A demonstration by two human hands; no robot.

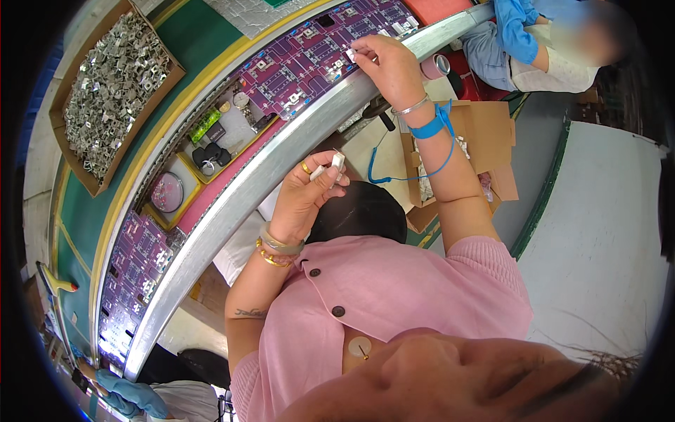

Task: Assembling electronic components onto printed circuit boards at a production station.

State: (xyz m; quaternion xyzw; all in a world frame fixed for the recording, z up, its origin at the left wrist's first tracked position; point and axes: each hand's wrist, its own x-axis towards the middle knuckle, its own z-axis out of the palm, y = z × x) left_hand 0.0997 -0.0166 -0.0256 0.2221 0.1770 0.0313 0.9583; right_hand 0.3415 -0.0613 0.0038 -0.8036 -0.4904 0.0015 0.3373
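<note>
My right hand (383,67) reaches over a panel of purple circuit boards (309,67). Thumb and forefinger pinch a small whitish piece (351,55) at the board's near side; whether it touches the board I cannot tell. A blue wrist strap (430,126) with a coiled cord circles that wrist. Nearer to me, my left hand (309,190) is closed on small white blocky pieces (337,161), held up between thumb and fingers short of the metal rail (281,151). Their exact kind does not show.
At the far left stands a cardboard box (116,98) heaped with small metal clips. A yellow-edged tray (200,151) with a round dish sits on the line, beyond it another purple board panel (137,264). An open carton (492,141) lies right. Co-workers sit at upper right and lower left.
</note>
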